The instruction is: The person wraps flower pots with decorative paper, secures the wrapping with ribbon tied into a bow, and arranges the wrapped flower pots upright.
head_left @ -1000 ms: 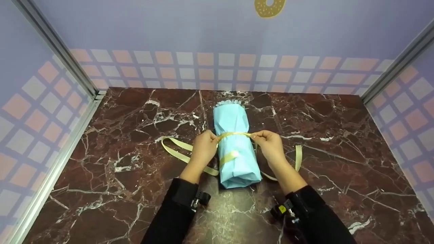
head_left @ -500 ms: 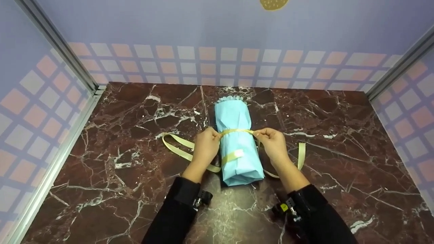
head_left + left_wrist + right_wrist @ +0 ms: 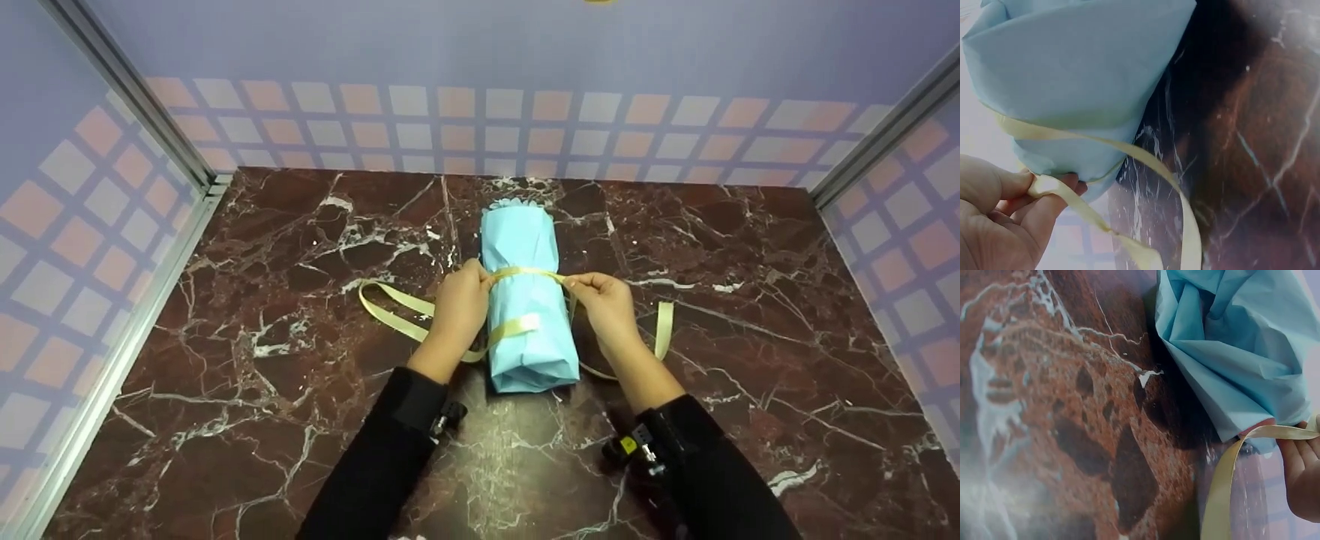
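A bundle wrapped in light blue paper (image 3: 529, 300) lies lengthwise on the marbled table, with a scalloped, whitish edge showing at its far end. A yellow ribbon (image 3: 525, 271) crosses its top around the middle. My left hand (image 3: 461, 304) pinches the ribbon between thumb and fingers at the bundle's left side; in the left wrist view that hand (image 3: 1002, 211) grips it close against the paper. On the other side my right hand (image 3: 606, 304) pinches the ribbon too, and the right wrist view shows the hand (image 3: 1303, 478) partly cut off. A second ribbon stretch (image 3: 517, 325) lies over the lower part.
A loose ribbon loop (image 3: 390, 319) spreads on the table left of the bundle, and a ribbon tail (image 3: 664, 326) stands up on the right. Panel walls with pink and white squares (image 3: 457, 135) enclose the marbled table (image 3: 247, 420) at the back and sides.
The view has tilted down slightly, so the back wall shows less. Both hands keep their pinch on the ribbon at the bundle's sides; the ribbon stays across its middle.
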Demonstrator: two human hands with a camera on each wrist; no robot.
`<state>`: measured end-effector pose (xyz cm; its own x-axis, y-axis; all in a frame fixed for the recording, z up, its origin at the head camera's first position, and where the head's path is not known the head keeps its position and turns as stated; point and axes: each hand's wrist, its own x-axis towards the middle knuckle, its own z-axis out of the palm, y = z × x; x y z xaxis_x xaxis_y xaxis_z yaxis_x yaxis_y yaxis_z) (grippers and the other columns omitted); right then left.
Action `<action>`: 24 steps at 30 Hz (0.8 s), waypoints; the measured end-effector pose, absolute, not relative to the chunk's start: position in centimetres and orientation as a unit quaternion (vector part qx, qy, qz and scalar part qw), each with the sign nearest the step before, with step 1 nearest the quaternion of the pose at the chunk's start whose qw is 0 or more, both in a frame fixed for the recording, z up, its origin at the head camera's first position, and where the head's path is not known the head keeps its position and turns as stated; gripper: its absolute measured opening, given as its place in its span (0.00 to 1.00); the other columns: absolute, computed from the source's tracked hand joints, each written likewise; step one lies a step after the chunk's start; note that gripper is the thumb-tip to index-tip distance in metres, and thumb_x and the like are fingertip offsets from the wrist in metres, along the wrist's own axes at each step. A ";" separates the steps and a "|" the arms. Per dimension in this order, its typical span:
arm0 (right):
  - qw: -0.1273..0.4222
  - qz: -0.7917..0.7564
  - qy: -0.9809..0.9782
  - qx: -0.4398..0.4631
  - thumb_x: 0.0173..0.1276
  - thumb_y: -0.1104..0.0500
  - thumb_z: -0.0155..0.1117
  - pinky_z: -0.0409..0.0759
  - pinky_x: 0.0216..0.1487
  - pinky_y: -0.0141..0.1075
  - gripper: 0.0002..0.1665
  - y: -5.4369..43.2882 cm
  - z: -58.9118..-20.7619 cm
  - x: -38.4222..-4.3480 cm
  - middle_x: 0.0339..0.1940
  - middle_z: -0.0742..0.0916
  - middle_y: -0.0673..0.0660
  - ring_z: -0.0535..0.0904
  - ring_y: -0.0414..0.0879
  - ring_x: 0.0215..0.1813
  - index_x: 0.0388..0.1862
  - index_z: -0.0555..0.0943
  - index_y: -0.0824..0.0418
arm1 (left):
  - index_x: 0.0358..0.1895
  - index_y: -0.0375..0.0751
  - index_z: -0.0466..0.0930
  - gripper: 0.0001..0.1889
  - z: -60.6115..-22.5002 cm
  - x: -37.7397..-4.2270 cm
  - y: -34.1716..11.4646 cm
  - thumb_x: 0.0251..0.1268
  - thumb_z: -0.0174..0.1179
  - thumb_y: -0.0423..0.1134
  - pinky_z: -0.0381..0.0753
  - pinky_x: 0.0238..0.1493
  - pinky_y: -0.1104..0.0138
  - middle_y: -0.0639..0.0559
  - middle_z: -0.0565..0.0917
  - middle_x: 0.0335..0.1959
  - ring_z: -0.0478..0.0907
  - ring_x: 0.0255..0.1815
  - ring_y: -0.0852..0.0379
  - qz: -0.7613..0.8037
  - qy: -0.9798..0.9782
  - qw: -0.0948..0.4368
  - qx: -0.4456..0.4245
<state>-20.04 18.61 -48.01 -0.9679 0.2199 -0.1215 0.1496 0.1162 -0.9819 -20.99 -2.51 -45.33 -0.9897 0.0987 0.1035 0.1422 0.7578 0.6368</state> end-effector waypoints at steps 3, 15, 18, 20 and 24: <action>0.007 0.654 -0.746 -0.127 0.71 0.62 0.62 0.77 0.42 0.42 0.10 18.7 -47.7 -20.2 0.42 0.85 0.64 0.77 0.46 0.38 0.42 0.84 0.69 | 0.36 0.37 0.79 0.09 -45.0 -21.4 -3.0 0.68 0.61 0.41 0.80 0.36 0.57 0.45 0.85 0.33 0.82 0.34 0.45 -0.335 -0.940 0.030 -0.060; 0.010 0.602 -0.795 -0.079 0.67 0.64 0.66 0.81 0.37 0.36 0.10 19.3 -47.0 -20.2 0.40 0.87 0.64 0.82 0.47 0.38 0.45 0.85 0.69 | 0.39 0.42 0.88 0.09 -44.0 -21.9 -4.7 0.65 0.64 0.43 0.78 0.42 0.61 0.50 0.87 0.34 0.80 0.37 0.50 -0.296 -0.949 -0.028 -0.107; 0.023 0.586 -0.807 -0.067 0.66 0.66 0.66 0.80 0.35 0.32 0.09 19.6 -46.9 -20.1 0.37 0.88 0.61 0.82 0.43 0.35 0.43 0.86 0.69 | 0.37 0.40 0.89 0.09 -43.7 -22.0 -5.3 0.66 0.63 0.41 0.78 0.38 0.64 0.50 0.87 0.32 0.80 0.31 0.54 -0.323 -0.935 -0.090 -0.118; 0.027 0.582 -0.810 -0.059 0.66 0.67 0.66 0.81 0.37 0.33 0.09 19.7 -47.0 -20.0 0.36 0.88 0.60 0.82 0.42 0.36 0.43 0.86 0.69 | 0.35 0.37 0.89 0.10 -43.5 -21.9 -5.8 0.68 0.62 0.40 0.76 0.33 0.66 0.50 0.84 0.28 0.76 0.27 0.56 -0.356 -0.917 -0.129 -0.122; 0.030 0.584 -0.809 -0.053 0.65 0.67 0.66 0.83 0.42 0.39 0.09 19.6 -46.9 -19.9 0.36 0.88 0.61 0.82 0.42 0.36 0.43 0.85 0.70 | 0.33 0.33 0.86 0.11 -43.1 -21.6 -6.2 0.69 0.60 0.37 0.75 0.32 0.66 0.52 0.79 0.24 0.72 0.24 0.58 -0.461 -0.863 -0.166 -0.122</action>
